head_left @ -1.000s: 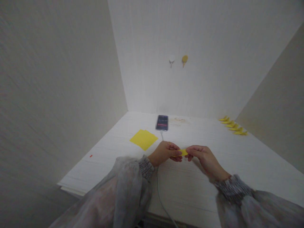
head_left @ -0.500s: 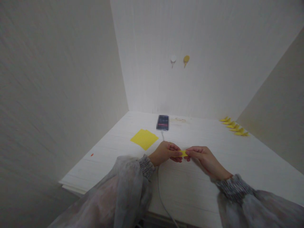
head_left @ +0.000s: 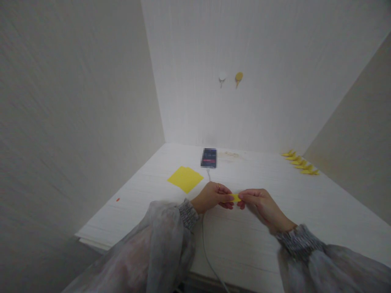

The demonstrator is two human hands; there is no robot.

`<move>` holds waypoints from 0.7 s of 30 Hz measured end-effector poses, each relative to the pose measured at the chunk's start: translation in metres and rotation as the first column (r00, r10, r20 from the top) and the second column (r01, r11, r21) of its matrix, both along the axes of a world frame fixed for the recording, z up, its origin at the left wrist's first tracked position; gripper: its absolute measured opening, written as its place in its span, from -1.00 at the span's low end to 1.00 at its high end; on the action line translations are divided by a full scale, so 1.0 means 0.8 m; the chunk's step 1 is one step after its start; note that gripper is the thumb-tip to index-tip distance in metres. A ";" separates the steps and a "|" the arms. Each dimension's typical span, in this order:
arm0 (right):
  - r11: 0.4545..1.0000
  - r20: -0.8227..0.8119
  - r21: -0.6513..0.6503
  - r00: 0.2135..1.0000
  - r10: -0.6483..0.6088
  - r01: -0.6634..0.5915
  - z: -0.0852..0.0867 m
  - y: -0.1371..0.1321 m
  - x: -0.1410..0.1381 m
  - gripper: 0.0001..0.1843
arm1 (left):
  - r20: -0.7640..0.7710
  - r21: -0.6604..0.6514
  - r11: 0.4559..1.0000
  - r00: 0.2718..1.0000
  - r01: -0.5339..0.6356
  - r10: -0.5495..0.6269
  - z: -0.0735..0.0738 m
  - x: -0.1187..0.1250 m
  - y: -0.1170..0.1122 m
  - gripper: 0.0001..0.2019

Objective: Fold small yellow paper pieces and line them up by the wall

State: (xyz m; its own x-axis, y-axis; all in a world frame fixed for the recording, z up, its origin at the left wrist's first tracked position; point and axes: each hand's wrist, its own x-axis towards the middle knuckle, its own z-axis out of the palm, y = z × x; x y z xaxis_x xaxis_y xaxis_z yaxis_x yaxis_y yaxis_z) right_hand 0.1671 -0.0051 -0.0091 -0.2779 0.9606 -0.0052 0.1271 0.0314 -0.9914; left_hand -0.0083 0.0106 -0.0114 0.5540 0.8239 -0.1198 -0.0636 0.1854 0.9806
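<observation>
A small folded piece of yellow paper (head_left: 235, 197) is pinched between both hands above the white table (head_left: 244, 240). My left hand (head_left: 214, 196) is closed on its left end, with a ring on one finger. On the right end, the thumb and fingertips of my right hand (head_left: 259, 202) are pressed together. Most of the paper lies hidden behind the fingers. Left of my left hand, flat square sheets of yellow paper (head_left: 185, 179) lie in a slightly uneven stack.
Several folded yellow paper pieces (head_left: 301, 163) stand in a row at the back right. A phone (head_left: 209, 158), blurred out, lies near the back wall; its cable (head_left: 204, 240) runs under my left wrist to the front edge. Two hooks (head_left: 238, 77) hang on the wall. A small orange mark (head_left: 117, 200) is at left.
My right hand's fingers have shifted very slightly on the yellow paper. Both hands keep hold of it, and the view has moved a touch.
</observation>
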 end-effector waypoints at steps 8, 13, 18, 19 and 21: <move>0.998 -0.001 0.039 0.999 0.040 -0.040 0.010 -0.004 -0.005 -0.60 | -0.009 0.031 0.999 1.000 -0.028 0.028 -0.004 -0.001 0.001 -0.66; 1.000 0.052 0.001 0.998 0.019 -0.019 0.000 -0.001 -0.003 -0.65 | -0.009 0.010 1.000 1.000 -0.016 0.016 -0.001 0.001 -0.002 -0.64; 0.999 0.062 -0.001 0.997 -0.033 0.033 -0.007 0.002 -0.001 -0.67 | -0.023 0.019 1.000 1.000 -0.009 0.010 0.000 0.003 -0.003 -0.63; 0.999 0.059 0.001 0.997 -0.041 0.041 -0.006 0.002 -0.002 -0.67 | -0.021 0.021 1.000 1.000 -0.012 0.012 0.000 0.003 -0.003 -0.63; 0.999 0.030 0.024 0.999 -0.045 0.045 -0.003 0.001 -0.004 -0.67 | -0.009 0.027 0.999 0.999 -0.035 0.035 -0.001 0.003 -0.002 -0.64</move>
State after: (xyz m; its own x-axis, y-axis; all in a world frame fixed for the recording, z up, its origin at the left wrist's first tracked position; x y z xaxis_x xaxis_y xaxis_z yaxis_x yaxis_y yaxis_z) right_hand 0.1637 -0.0043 -0.0114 -0.2343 0.9721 0.0092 0.1588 0.0477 -0.9862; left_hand -0.0062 0.0090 -0.0123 0.5236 0.8458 -0.1027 -0.0602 0.1569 0.9858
